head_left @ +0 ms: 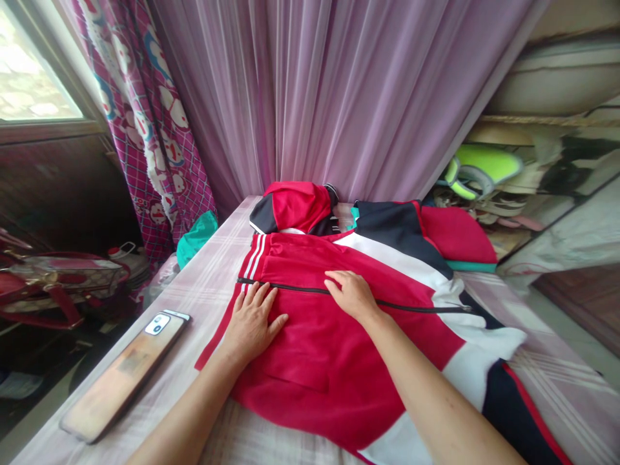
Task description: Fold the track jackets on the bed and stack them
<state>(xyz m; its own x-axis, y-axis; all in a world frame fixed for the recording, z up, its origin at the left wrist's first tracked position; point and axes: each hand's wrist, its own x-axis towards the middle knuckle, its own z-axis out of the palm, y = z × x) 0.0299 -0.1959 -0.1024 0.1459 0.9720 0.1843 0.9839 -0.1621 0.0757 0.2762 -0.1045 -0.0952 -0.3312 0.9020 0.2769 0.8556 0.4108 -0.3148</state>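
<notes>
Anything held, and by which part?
The left hand lies flat on the red jacket, holding nothing; whether the right hand pinches its zipper is unclear.

Near jacket sleeve (pixel 517 413) partly below frame

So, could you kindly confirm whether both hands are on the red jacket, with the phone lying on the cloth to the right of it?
Not quite: the head view shows the phone to the left of the red jacket. It does lie on the cloth, and the left hand and right hand are both on the jacket.
</notes>
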